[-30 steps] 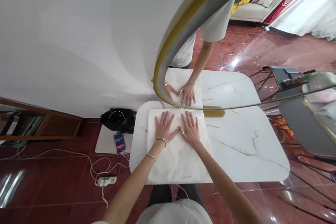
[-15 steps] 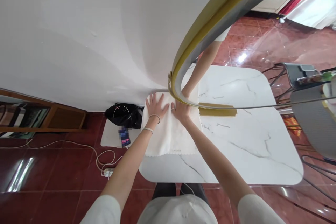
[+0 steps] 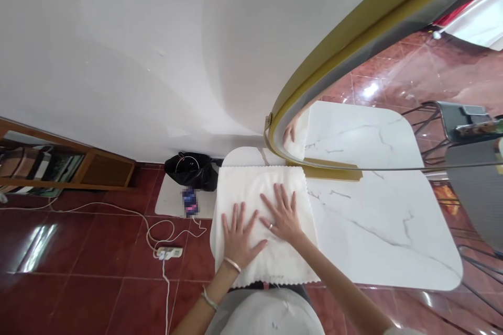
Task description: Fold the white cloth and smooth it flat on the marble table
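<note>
A white cloth (image 3: pixel 251 188) with scalloped edges lies spread over the left end of the marbled white table (image 3: pixel 377 256), its front edge reaching the table's near side. My left hand (image 3: pixel 240 238) rests flat on its lower left part, fingers spread. Higher and to the right, my right hand (image 3: pixel 283 213) presses on the same cloth, also with spread fingers and a ring on one of them. Neither hand grips anything. The two hands lie close together, slightly apart.
A large round mirror with a gold frame (image 3: pixel 298 84) stands on a gold base (image 3: pixel 334 171) at the table's back. Left of the table are a black bag (image 3: pixel 192 170), a phone (image 3: pixel 190 202) and a power strip (image 3: pixel 170 253) with cables. A wooden shelf (image 3: pixel 106 167) stands far left.
Both hands and the cloth have come toward my body. The cloth's back edge has left the wall side, baring the table's rear corner, and its front edge now reaches the near side.
</note>
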`<state>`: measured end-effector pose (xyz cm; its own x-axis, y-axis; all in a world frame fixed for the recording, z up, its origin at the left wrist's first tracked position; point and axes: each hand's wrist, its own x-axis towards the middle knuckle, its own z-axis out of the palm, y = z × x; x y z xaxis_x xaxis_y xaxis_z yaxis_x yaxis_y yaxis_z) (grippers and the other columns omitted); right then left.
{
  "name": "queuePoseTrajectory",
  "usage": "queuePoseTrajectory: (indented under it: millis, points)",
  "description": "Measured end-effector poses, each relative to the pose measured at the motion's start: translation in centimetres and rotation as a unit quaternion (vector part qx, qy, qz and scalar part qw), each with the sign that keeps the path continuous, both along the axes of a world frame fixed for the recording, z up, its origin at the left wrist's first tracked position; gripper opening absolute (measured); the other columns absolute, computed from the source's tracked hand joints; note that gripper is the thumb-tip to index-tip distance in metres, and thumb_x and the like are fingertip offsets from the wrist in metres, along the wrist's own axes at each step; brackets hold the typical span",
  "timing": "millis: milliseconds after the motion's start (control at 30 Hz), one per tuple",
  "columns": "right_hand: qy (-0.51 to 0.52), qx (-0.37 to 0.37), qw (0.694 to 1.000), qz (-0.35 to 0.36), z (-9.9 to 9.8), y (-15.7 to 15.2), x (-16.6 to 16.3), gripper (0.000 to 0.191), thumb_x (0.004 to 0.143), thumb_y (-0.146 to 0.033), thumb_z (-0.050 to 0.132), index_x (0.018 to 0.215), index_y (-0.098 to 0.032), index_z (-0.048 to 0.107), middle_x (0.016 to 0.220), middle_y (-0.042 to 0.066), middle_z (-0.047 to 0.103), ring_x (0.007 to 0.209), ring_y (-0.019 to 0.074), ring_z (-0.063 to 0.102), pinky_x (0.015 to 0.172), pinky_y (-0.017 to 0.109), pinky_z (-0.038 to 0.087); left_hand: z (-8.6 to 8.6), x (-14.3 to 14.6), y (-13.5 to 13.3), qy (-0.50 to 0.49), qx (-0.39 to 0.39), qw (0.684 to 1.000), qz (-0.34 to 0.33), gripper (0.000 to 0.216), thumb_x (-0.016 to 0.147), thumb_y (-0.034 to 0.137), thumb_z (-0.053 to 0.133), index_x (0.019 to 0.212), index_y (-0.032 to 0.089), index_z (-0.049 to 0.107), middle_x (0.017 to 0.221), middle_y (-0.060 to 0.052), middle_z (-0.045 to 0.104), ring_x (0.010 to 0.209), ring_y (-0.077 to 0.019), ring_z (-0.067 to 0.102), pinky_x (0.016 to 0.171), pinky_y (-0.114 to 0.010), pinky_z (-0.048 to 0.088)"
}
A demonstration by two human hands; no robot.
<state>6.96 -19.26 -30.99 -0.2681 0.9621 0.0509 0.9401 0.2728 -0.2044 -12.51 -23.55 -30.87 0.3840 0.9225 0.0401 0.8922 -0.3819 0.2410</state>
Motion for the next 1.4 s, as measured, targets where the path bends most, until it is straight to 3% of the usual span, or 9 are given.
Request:
queuePoseTrajectory:
  millis: [100, 233, 400, 567, 767, 900, 1000, 1233, 1400]
  points:
    - [-0.005, -0.002, 1.000, -0.019, 0.1, 0.9, -0.1, 0.064, 0.093, -0.056, 0.046, 0.151, -0.034, 0.031, 0.163, 0.010, 0.007, 0.148, 0.0388, 0.006, 0.112, 0.064, 0.013, -0.1, 0.2, 2.1, -0.003, -0.004, 1.000, -0.010, 0.076, 0.084, 0.065, 0.051, 0.150, 0.032, 0.033, 0.159, -0.013, 0.024, 0.148, -0.0387, 0.013, 0.114, -0.068, 0.001]
    - [-0.008, 0.017, 0.999, -0.029, -0.1, 6.4, 0.1, 0.061, 0.094, -0.055, 0.044, 0.150, -0.033, 0.034, 0.162, 0.010, 0.013, 0.148, 0.0375, 0.006, 0.113, 0.059, 0.017, 0.1, 0.8, 7.3, -0.005, -0.017, 1.000, -0.003, 0.066, 0.089, 0.054, 0.050, 0.149, 0.034, 0.033, 0.161, -0.010, 0.018, 0.149, -0.0363, 0.010, 0.114, -0.068, 0.002]
    - [-0.014, 0.006, 0.999, -0.046, -0.1, 12.2, 0.0, 0.055, 0.098, -0.049, 0.039, 0.150, -0.031, 0.034, 0.156, 0.012, 0.029, 0.140, 0.0370, 0.027, 0.112, 0.056, 0.020, 0.2, 2.0, 13.3, -0.014, -0.017, 1.000, 0.020, 0.066, 0.089, 0.056, 0.050, 0.149, 0.033, 0.034, 0.163, -0.007, 0.012, 0.149, -0.0363, 0.007, 0.114, -0.069, -0.002]
    - [0.007, 0.038, 0.995, -0.092, -0.2, 12.9, -0.8, 0.052, 0.100, -0.045, 0.035, 0.145, -0.021, 0.043, 0.149, 0.016, 0.038, 0.136, 0.0353, 0.030, 0.111, 0.054, 0.023, 0.1, 2.6, 15.1, -0.016, -0.006, 1.000, 0.020, 0.066, 0.088, 0.054, 0.052, 0.148, 0.033, 0.035, 0.163, -0.008, 0.012, 0.149, -0.0350, 0.008, 0.114, -0.068, 0.001]
    - [0.071, 0.059, 0.994, -0.060, -0.7, 5.8, -1.9, 0.042, 0.100, -0.026, 0.030, 0.131, -0.015, 0.057, 0.132, 0.016, 0.055, 0.129, 0.0280, 0.042, 0.106, 0.047, 0.035, 0.6, 0.5, 11.6, -0.022, -0.019, 0.999, 0.021, 0.058, 0.092, 0.048, 0.048, 0.147, 0.032, 0.038, 0.162, -0.007, 0.016, 0.149, -0.0327, 0.011, 0.116, -0.064, 0.004]
    - [0.058, 0.054, 0.996, 0.039, -0.4, -1.1, -3.5, 0.060, 0.095, -0.051, 0.045, 0.150, -0.028, 0.034, 0.157, 0.015, 0.024, 0.145, 0.0370, 0.017, 0.112, 0.061, 0.020, 0.7, -2.9, 7.0, -0.025, -0.019, 0.998, 0.055, 0.050, 0.095, 0.037, 0.042, 0.145, 0.029, 0.042, 0.161, -0.008, 0.018, 0.149, -0.0297, 0.016, 0.117, -0.059, 0.012]
    - [0.053, 0.024, 0.997, 0.053, 0.1, -4.9, -4.6, 0.072, 0.091, -0.059, 0.048, 0.153, -0.034, 0.022, 0.161, 0.014, 0.012, 0.147, 0.0392, 0.009, 0.112, 0.064, 0.015, 0.5, -4.1, 3.5, -0.025, 0.002, 0.997, 0.076, 0.054, 0.094, 0.036, 0.044, 0.147, 0.025, 0.039, 0.163, -0.010, 0.008, 0.149, -0.0331, 0.012, 0.117, -0.059, 0.015]
    - [0.036, -0.011, 0.999, 0.036, 0.5, -10.3, -2.2, 0.087, 0.084, -0.066, 0.054, 0.155, -0.031, 0.019, 0.162, 0.013, 0.009, 0.146, 0.0421, 0.011, 0.112, 0.065, 0.012, 0.4, -0.4, -2.4, -0.018, 0.027, 0.999, 0.041, 0.066, 0.090, 0.034, 0.052, 0.151, 0.021, 0.030, 0.163, -0.012, -0.003, 0.149, -0.0355, 0.007, 0.118, -0.057, 0.015]
    - [0.014, 0.002, 1.000, 0.004, 0.0, -11.9, -0.4, 0.085, 0.084, -0.063, 0.055, 0.154, -0.032, 0.020, 0.162, 0.013, 0.010, 0.147, 0.0411, 0.012, 0.112, 0.065, 0.014, 0.1, 1.9, -2.5, -0.016, 0.019, 0.999, 0.024, 0.068, 0.090, 0.036, 0.052, 0.152, 0.025, 0.026, 0.163, -0.011, 0.002, 0.149, -0.0350, 0.007, 0.118, -0.057, 0.015]
